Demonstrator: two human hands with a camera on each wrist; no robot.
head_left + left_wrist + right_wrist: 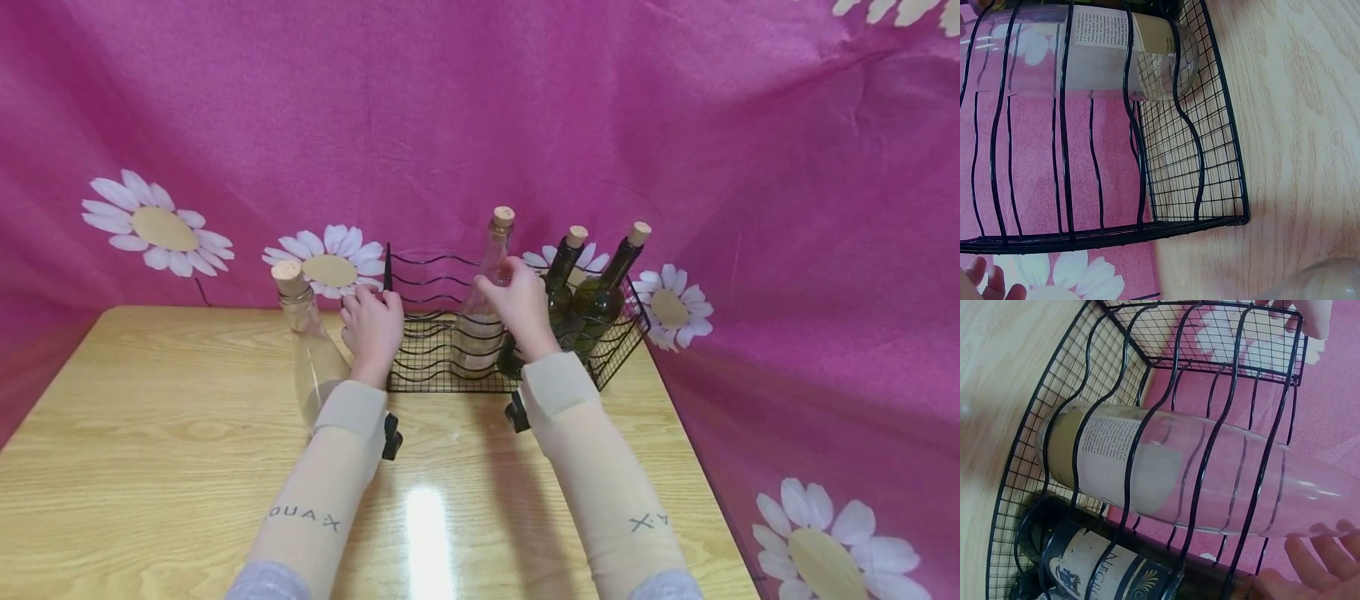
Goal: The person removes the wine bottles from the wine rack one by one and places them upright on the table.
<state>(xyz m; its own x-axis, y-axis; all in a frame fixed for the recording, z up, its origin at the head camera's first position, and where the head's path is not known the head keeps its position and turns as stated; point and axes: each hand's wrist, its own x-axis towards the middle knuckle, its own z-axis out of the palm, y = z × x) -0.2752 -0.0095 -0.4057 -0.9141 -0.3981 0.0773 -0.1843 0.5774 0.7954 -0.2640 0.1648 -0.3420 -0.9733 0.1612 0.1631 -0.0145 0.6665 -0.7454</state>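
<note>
A clear glass bottle [477,337] with a cork stands inside the black wire basket [427,390]. My right hand [522,304] grips its upper part, thumb on the left side and fingers round behind. A pale label [1110,450] shows low on that bottle through the wavy wires. My left hand [373,329] holds the basket's left end at the top rim, its fingertips [994,281] outside the wires. Several dark green bottles [597,300] stand in the basket's right part, two with corks in view; one dark bottle [1116,562] lies close against the clear one.
Another corked clear bottle [313,358] stands on the wooden table [150,467], left of the basket and close beside my left forearm. A pink cloth [420,125] with daisies hangs directly behind the table and along its right side.
</note>
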